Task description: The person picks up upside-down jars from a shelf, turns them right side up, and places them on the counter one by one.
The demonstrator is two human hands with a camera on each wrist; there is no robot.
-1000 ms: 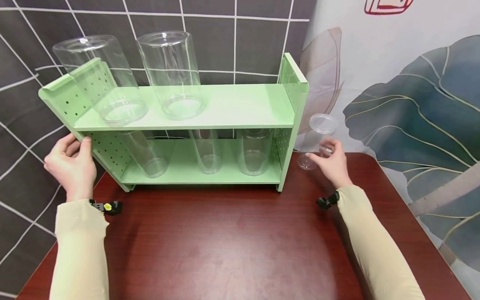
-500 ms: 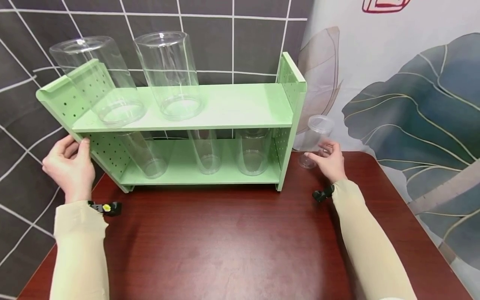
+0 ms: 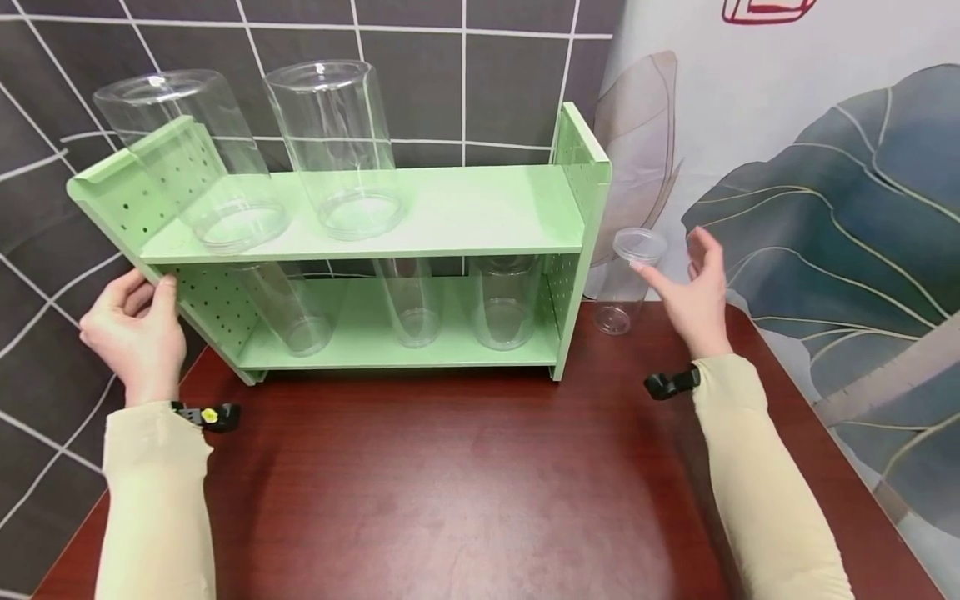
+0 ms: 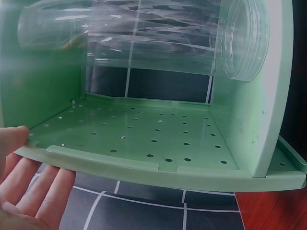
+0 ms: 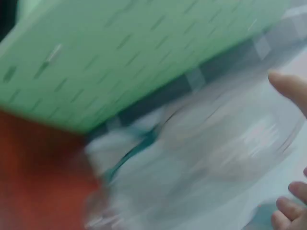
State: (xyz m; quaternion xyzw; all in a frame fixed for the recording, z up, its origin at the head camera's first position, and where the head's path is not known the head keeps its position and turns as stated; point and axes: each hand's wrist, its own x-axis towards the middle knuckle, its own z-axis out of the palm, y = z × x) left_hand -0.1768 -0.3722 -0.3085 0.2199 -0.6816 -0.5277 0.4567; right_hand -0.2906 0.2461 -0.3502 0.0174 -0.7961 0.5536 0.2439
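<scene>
My left hand [image 3: 142,333] grips the edge of the left side panel of a light green two-tier metal shelf [image 3: 487,200]. In the left wrist view, the thumb of this hand [image 4: 33,196] lies on the perforated panel [image 4: 139,129] and the fingers curl under its edge. My right hand [image 3: 697,304] is spread beside a clear lidded plastic jar [image 3: 624,287], its thumb tip near the lid. That jar stands upright on the table, right of the shelf. In the blurred right wrist view, the thumb and fingers [image 5: 289,211] of my right hand are apart with nothing held between them.
Two large clear jars, one left [image 3: 191,158] and one right [image 3: 337,150], stand on the top tier. Three narrower clear jars, including one at the right [image 3: 504,304], are below. The dark red table [image 3: 435,483] meets a tiled wall [image 3: 420,83] and a leaf-patterned backdrop [image 3: 847,200].
My right hand, earlier around the lower part of the jar, has let go and moved right and up, fingers spreading. The jar stays standing. My left hand keeps its grip on the panel.
</scene>
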